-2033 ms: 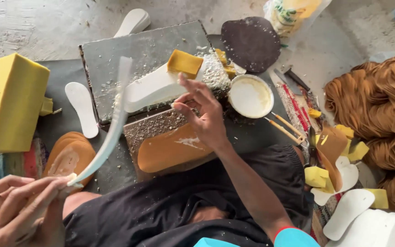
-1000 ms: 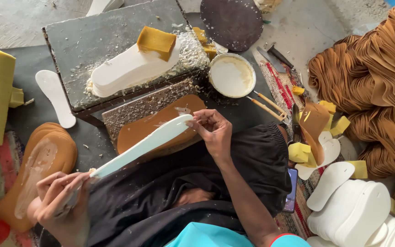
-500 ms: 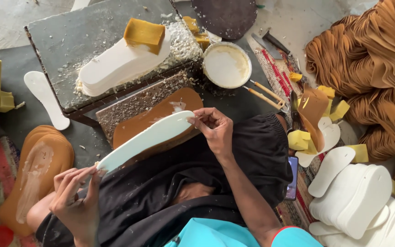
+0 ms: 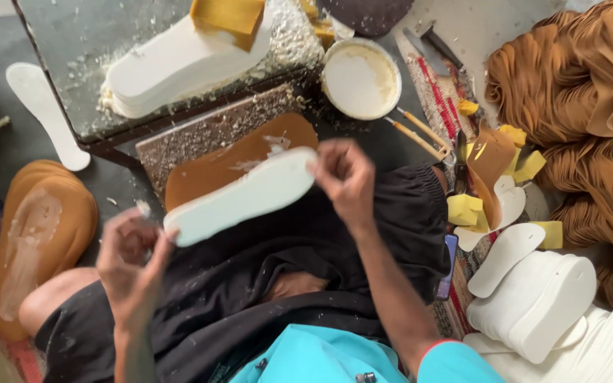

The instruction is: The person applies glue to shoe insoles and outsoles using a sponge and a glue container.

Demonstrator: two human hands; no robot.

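From the head view, half a second ago your view sat farther back; now it is closer, and the white foam sole-shaped insole [image 4: 243, 196] has shifted little, still stretched between your hands above your lap. Your right hand [image 4: 345, 181] pinches its upper end with fingers closed on the edge. Your left hand [image 4: 130, 259] has come up to the lower end, fingertips closed on that tip; it is blurred, so the exact grip is hard to read.

Just beyond the insole, away from your right hand, lies a brown leather sole-shaped piece [image 4: 235, 159] on a rough speckled slab [image 4: 207, 131]. Farther out is a dark grey stone block [image 4: 79, 42] carrying a stack of white foam soles [image 4: 179, 67] with a yellow sponge block [image 4: 227, 18] on top. A round white tub of paste [image 4: 360, 78] sits just above your right hand, two wooden sticks [image 4: 420, 135] beside it. Outward of your left hand rests a tan sole stack [image 4: 33, 234]; to the outside of your right hand are loose white insoles [image 4: 526, 298] and folded brown leather heaps [image 4: 583, 113]. Nothing blocks the insole.

The insole's long axis runs diagonally, low at your left hand and rising toward your right, its broad face turned up to you.
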